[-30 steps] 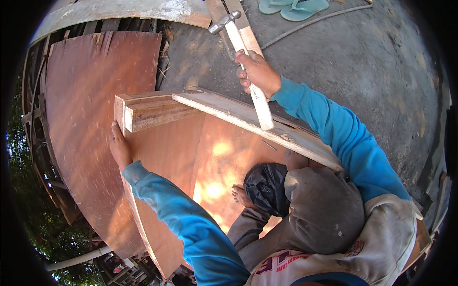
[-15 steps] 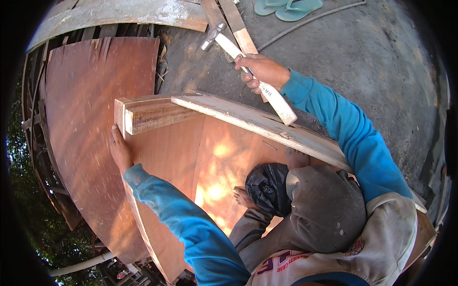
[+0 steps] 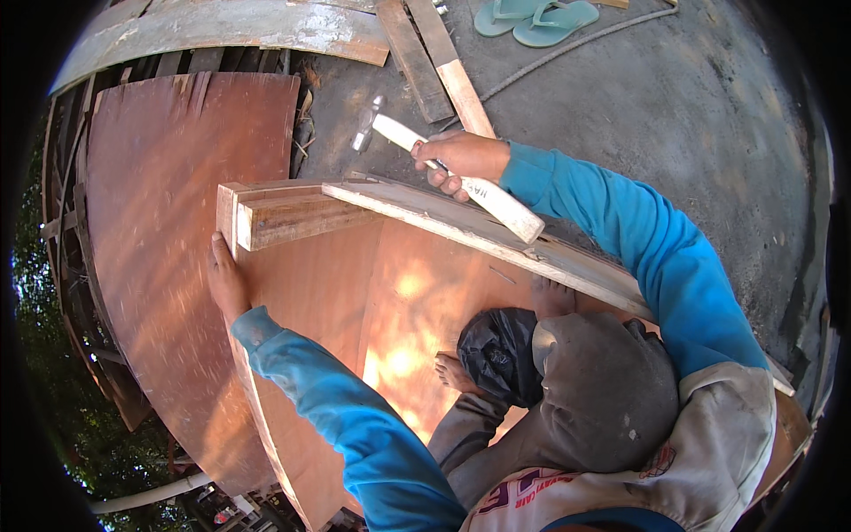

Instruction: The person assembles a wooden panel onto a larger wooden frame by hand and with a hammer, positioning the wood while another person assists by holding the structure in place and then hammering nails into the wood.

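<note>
My right hand (image 3: 463, 164) is wrapped round the white handle of a ball-peen hammer (image 3: 496, 209). The hammer's metal head points to the upper left, above a pale board (image 3: 443, 220) that forms the far side of a wooden box. At the left, my left hand (image 3: 229, 279) grips the edge of the box's plywood side, its fingers along the outside; the thumb is hidden. Just above that hand, a thick wooden block (image 3: 306, 219) sits in the box's corner. A thin nail-like piece (image 3: 502, 274) lies on the plywood inside, near my bare feet (image 3: 456, 372).
A large reddish plywood sheet (image 3: 186, 177) lies at the left. Wooden strips (image 3: 465, 97) rest on the grey ground at the far side, near green flip-flops (image 3: 556, 24) and a rope (image 3: 576, 49). A black plastic bag (image 3: 498, 355) covers part of my leg.
My right hand has brought the hammer down and to the left, its head now nearer the box's far corner. My left hand stays on the plywood edge.
</note>
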The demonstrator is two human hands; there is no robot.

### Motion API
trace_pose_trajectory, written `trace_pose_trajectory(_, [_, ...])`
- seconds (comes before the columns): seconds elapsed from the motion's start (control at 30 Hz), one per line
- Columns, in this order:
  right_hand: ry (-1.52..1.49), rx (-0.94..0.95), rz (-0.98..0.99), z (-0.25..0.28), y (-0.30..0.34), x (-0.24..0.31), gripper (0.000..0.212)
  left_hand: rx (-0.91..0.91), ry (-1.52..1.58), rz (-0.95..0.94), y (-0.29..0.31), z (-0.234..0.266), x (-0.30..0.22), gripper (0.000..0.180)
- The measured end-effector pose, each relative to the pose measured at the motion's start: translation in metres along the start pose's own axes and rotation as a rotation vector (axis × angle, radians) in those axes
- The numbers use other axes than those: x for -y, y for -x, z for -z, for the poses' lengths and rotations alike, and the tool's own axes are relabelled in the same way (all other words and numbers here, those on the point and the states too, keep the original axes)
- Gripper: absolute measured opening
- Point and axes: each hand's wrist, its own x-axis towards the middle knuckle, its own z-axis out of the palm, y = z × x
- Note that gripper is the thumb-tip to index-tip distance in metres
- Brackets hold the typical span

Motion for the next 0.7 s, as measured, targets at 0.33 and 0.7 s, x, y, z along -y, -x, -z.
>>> trace_pose_trajectory(0.33, [-0.071, 0.092, -0.095, -0.027, -0.018, 0.021, 0.025, 0.006, 0.004, -0.021, -0.003, -0.002, 0.008, 0.063])
trace_pose_trajectory(0.7, [0.067, 0.043, -0.089, -0.026, -0.015, 0.016, 0.022, -0.006, 0.025, -0.005, -0.001, -0.001, 0.002, 0.064])
